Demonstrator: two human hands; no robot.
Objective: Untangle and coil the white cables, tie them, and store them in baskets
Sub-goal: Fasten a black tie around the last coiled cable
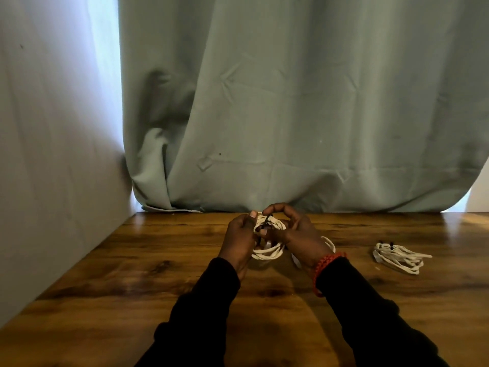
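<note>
**Head view: coil held between both hands, tie going on**

Both hands hold the white coil (267, 250) just above the table (132, 260). The left hand (239, 239) grips its rim; the right hand (293, 234) pinches a dark tie (265, 222). The cable looks light, limp and springy, best held across the gathered loops. A tied bundle (397, 256) lies well right of the hands, with open wood nearer.
</note>
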